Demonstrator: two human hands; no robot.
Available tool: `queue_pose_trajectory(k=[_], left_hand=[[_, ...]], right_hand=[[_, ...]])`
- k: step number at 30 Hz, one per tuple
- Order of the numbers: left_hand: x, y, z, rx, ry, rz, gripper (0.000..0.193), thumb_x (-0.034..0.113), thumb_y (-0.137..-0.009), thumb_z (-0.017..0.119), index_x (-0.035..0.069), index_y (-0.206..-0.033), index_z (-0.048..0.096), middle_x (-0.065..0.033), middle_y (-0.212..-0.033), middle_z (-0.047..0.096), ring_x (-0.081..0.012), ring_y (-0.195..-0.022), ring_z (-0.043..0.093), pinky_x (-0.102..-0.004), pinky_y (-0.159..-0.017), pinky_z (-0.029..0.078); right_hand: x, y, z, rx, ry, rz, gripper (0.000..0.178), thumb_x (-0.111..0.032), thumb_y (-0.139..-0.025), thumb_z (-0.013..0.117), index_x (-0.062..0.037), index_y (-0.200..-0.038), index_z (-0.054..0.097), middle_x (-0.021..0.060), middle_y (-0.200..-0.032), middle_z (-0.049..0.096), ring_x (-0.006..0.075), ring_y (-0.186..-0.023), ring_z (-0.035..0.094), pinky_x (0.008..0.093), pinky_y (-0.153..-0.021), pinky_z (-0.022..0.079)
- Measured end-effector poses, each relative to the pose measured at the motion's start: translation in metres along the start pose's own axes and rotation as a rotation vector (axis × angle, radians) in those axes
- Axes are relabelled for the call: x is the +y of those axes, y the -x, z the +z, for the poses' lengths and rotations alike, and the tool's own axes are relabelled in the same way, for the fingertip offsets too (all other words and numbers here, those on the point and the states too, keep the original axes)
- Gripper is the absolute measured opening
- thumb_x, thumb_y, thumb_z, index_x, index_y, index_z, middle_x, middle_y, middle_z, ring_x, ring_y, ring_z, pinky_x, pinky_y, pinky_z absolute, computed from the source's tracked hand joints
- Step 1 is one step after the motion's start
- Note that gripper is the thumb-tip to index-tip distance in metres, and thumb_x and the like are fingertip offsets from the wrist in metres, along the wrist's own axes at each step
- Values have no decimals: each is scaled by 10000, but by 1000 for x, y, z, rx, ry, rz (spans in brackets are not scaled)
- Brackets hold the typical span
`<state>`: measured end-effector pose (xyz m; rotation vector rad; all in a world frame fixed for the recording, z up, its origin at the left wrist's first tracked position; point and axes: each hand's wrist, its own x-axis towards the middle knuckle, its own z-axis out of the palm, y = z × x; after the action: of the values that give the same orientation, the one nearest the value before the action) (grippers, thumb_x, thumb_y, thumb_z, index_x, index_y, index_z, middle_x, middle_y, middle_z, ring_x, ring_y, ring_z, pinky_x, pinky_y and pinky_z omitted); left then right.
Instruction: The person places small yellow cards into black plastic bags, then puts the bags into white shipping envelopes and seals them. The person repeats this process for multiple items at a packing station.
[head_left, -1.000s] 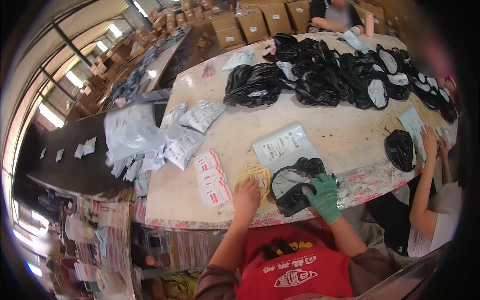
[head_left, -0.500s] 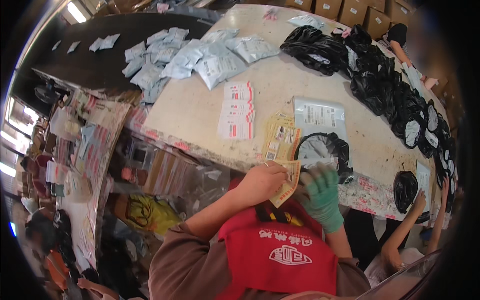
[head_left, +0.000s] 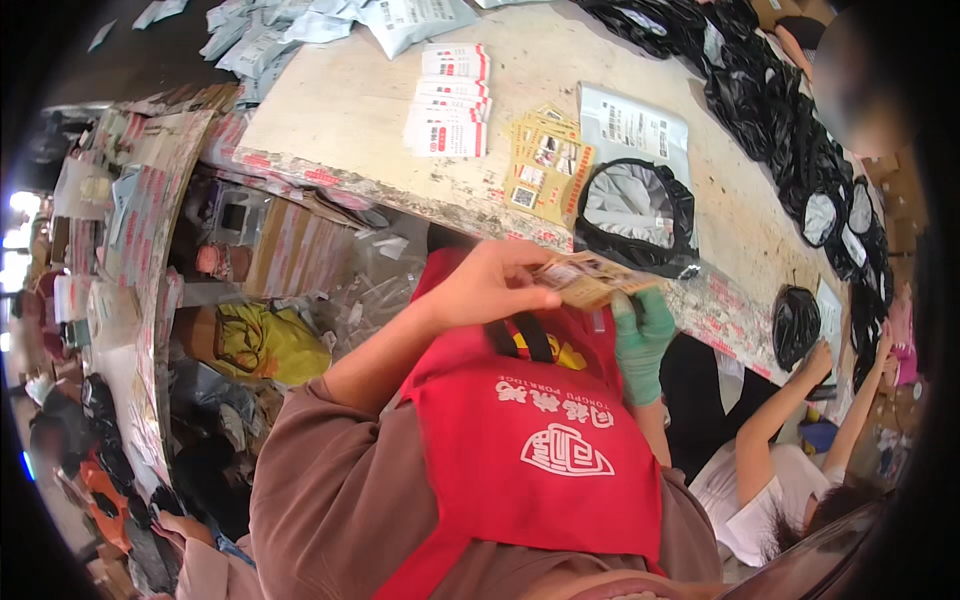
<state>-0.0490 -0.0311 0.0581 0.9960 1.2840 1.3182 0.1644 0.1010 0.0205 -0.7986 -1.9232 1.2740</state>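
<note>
Pinching a yellow printed card [head_left: 585,279] between thumb and fingers, a worker's bare left hand [head_left: 500,280] holds it above a red apron [head_left: 560,440], just off the near edge of the bench [head_left: 340,120]. The right hand [head_left: 643,345], in a green glove, meets the card's right end; whether its fingers are clamped there cannot be told. Beyond, a fanned pile of yellow cards [head_left: 545,170] lies beside an open black bag [head_left: 630,205] with a pale interior, a grey mailer [head_left: 635,125] just behind it. White-and-red cards [head_left: 450,100] overlap farther left; black bags [head_left: 755,110] line the far right.
</note>
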Motion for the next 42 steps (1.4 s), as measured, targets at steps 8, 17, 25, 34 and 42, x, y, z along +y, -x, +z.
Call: queue_pose_trajectory(k=[8, 17, 25, 34, 42], left_hand=[[-23, -22, 23, 275, -465, 202, 196, 80, -839, 705, -9, -722, 575, -156, -665, 526, -309, -588, 505, -368, -550, 407], [-14, -51, 3, 206, -591, 217, 78, 3, -848, 666, -5, -924, 682, -136, -820, 685, -207, -720, 654, -307, -675, 515], [19, -133, -55, 305, -724, 279, 200, 14, -896, 605, -35, -1078, 670, -139, -977, 688, -209, -864, 645, -299, -733, 512], [33, -245, -83, 72, -1134, 445, 397, 129, -861, 631, 56, -1251, 611, -206, -1340, 531, -400, -1265, 455, -495, -1056, 361], [31, -335, -184, 490, -1644, 400, 363, 311, -934, 580, 238, -1287, 625, -100, -1481, 443, -333, -1404, 340, -644, -1090, 243]], right_hand=[[6, 4, 12, -114, -264, 178, 153, -76, -903, 666, -4, -1038, 655, 54, -879, 678, 95, -711, 613, 247, -644, 495], [1, -20, -20, -26, -49, 103, 152, -130, -925, 606, -50, -1048, 650, 121, -735, 638, 227, -642, 652, 326, -584, 506], [71, -26, -28, 322, 298, -153, 198, -229, -924, 632, -84, -1053, 667, 150, -815, 667, 327, -687, 660, 389, -610, 526], [59, -33, -31, 327, 410, -198, 200, -151, -868, 667, -41, -1035, 665, 146, -873, 684, 325, -700, 665, 383, -624, 521], [85, -3, -46, 263, 324, 239, 241, -222, -917, 643, 14, -963, 637, 124, -872, 634, 214, -754, 586, 372, -676, 469]])
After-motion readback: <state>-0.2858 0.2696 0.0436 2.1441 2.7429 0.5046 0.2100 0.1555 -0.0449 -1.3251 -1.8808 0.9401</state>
